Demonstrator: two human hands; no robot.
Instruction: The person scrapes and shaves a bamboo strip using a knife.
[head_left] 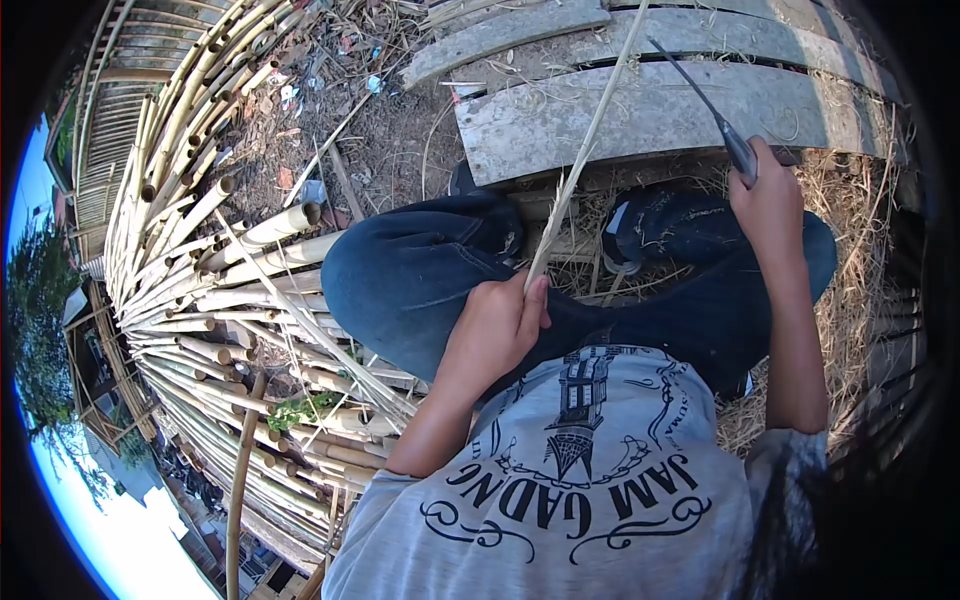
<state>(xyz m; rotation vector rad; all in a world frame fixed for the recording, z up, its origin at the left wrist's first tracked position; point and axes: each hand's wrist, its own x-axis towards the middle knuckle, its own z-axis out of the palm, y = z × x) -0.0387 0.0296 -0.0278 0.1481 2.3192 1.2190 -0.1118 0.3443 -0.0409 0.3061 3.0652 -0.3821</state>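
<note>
A long pale bamboo strip [592, 125] runs up from my left hand [497, 325], which is closed around its lower part near my lap. Frayed fibres stick out along the strip a little above the fingers. My right hand [768, 200] grips the dark handle of a knife [738, 150] beside my right knee. Its long, narrow blade points up and to the left over the wooden planks. Blade and strip are apart. The strip's far end passes out of the top of the view.
Weathered planks [640, 110] form a low platform in front of my crossed legs. Many cut bamboo poles [260, 235] are piled at the left. Straw-like shavings [850, 230] cover the ground at the right. Litter and twigs [330, 100] lie on the soil beyond.
</note>
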